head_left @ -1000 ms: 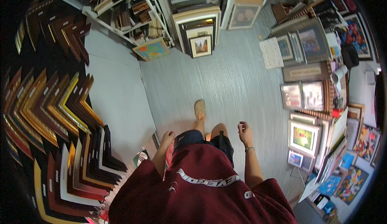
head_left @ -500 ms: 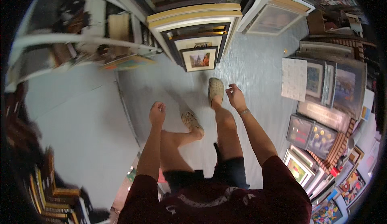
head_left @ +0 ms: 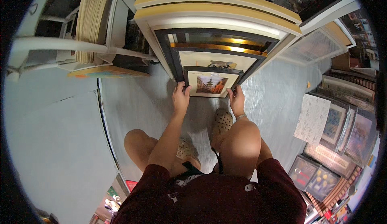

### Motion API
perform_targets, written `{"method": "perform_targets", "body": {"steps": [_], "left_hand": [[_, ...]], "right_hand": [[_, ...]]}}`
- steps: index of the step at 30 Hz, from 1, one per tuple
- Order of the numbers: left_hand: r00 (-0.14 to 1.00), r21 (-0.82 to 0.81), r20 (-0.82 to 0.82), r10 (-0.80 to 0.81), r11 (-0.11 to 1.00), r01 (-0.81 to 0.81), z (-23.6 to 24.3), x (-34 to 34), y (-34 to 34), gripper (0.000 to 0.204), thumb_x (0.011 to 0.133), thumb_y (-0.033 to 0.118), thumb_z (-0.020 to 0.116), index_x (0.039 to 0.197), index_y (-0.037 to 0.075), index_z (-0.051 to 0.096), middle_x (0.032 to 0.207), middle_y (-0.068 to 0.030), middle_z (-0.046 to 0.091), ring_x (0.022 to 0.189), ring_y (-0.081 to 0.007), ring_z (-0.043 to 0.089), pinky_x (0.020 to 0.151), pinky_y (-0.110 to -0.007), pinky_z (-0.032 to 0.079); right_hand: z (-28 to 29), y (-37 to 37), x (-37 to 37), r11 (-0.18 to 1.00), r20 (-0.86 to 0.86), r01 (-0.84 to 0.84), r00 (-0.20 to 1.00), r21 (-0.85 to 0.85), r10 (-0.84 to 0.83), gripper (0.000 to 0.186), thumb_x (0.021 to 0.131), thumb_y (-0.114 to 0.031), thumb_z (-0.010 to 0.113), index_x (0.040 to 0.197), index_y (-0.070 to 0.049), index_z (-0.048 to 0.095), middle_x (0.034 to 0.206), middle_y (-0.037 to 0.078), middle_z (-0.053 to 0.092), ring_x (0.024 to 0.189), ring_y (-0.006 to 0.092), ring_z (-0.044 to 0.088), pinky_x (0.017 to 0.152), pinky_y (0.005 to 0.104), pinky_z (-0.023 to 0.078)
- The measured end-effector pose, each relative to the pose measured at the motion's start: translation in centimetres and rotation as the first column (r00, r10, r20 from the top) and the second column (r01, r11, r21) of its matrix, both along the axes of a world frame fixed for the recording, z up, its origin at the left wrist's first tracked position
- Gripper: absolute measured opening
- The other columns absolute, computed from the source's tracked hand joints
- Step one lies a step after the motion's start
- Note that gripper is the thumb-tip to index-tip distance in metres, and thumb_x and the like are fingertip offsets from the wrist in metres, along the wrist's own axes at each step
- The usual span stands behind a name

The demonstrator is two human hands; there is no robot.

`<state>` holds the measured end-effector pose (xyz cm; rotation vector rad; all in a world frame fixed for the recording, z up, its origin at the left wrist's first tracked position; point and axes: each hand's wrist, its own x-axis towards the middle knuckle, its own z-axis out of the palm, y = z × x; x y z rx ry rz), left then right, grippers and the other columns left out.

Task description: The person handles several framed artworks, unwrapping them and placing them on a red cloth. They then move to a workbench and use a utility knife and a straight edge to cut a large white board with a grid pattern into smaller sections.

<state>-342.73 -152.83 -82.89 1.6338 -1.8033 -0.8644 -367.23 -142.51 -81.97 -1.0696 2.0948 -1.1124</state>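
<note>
A small black-framed picture of a street with a tower leans at the front of a stack of frames, low over the floor. My left hand closes on its lower left edge, thumb toward the front and fingers at the side. At its lower right edge my right hand does the same, thumb in front and fingers reaching behind. Fingertips behind the frame are hidden. Directly behind it stands a larger black frame with a pale mount, then large frames with yellow-gold edges.
White shelving with a pile of cream sheets stands at the left, above a pale panel. Along the right, framed pictures lean in rows, one with a white patterned sheet. My bent knees and clogs are just below the hands.
I have crouched closer to the stack, knees bending up into view. Both hands have moved forward from hanging apart in the air and taken hold of the small framed picture's sides.
</note>
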Motion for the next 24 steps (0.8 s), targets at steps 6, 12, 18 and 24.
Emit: {"method": "perform_targets", "body": {"steps": [6,12,18,24], "left_hand": [[0.991,-0.125,-0.074,0.109,0.985,-0.117,1.0,-1.5,-0.3,0.024,0.095,0.02,0.068,0.107,0.0,0.066,0.102,-0.0204,0.068,0.091,-0.0408,0.067,0.077,-0.047,0.053],[0.986,-0.256,-0.057,0.159,0.952,-0.169,2.0,-2.8,-0.3,0.02,0.095,0.018,0.066,0.103,0.0,0.067,0.099,-0.0191,0.065,0.093,-0.0433,0.062,0.082,-0.05,0.05],[0.972,-0.343,-0.065,0.226,0.909,-0.235,1.6,-3.1,-0.2,0.033,0.088,0.018,0.077,0.114,0.003,0.062,0.117,-0.022,0.057,0.109,-0.0403,0.055,0.093,-0.046,0.044],[0.938,-0.176,-0.205,0.278,0.933,-0.314,1.9,-3.3,-0.6,0.065,0.083,0.021,0.083,0.131,-0.004,0.046,0.122,-0.0231,0.052,0.115,-0.04,0.054,0.098,-0.046,0.044]], "right_hand": [[0.2,-1.2,0.7,0.989,-0.152,0.121,0.979,-0.091,-0.133,0.021,0.096,-0.015,0.069,0.098,0.002,0.058,0.08,0.021,0.06,0.068,0.0356,0.056,0.064,0.0396,0.048],[0.5,-1.5,0.1,0.988,-0.418,0.054,0.902,-0.143,-0.109,0.021,0.094,-0.012,0.069,0.089,0.001,0.053,0.083,0.02,0.055,0.072,0.0422,0.052,0.063,0.0458,0.045],[0.9,-1.7,0.3,0.967,-0.489,0.151,0.84,-0.203,-0.234,0.03,0.091,-0.015,0.075,0.105,0.002,0.055,0.099,0.017,0.057,0.086,0.0341,0.057,0.074,0.041,0.048],[0.8,-1.7,0.3,0.954,-0.221,0.24,0.935,-0.18,-0.277,0.053,0.09,-0.021,0.078,0.125,0.006,0.048,0.108,0.02,0.059,0.098,0.0335,0.06,0.087,0.041,0.049]]}}
